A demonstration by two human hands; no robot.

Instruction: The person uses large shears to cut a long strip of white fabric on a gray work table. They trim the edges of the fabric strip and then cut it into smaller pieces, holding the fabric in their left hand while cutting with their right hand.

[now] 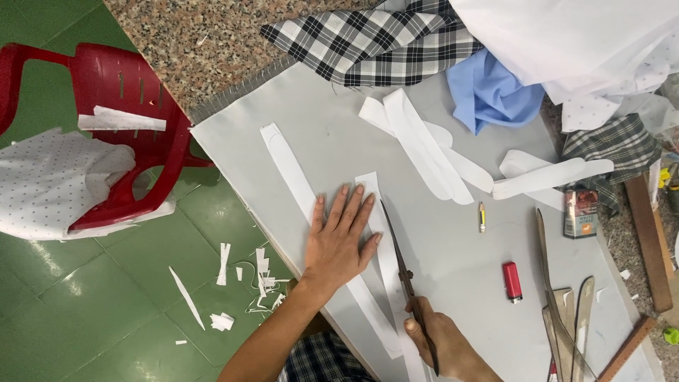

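Scissors lie low in the middle of the frame, held by the right hand, whose grip is clenched around the handles; the blades point up the frame along a white strip that rests on a grey sheet of cloth spread over the desk. The left hand lies flat with fingers spread, its grip released, pressing down on the cloth and touching the left edge of the strip. Judging from how things lie, the cutting looks partly done: several shaped white pieces already lie finished toward the upper middle and right of the frame, another long white strip lies to the left of the flat hand, and white scraps are scattered on the green floor at lower left. The strip under the blades appears to be the piece in hand, with much of its length ahead of the scissors' tips. Just to the right lie a short pencil and a red lighter, with wooden curved rulers at lower right. Checked cloth and blue cloth are piled at the top, and a red plastic chair carrying dotted white cloth stands at left.
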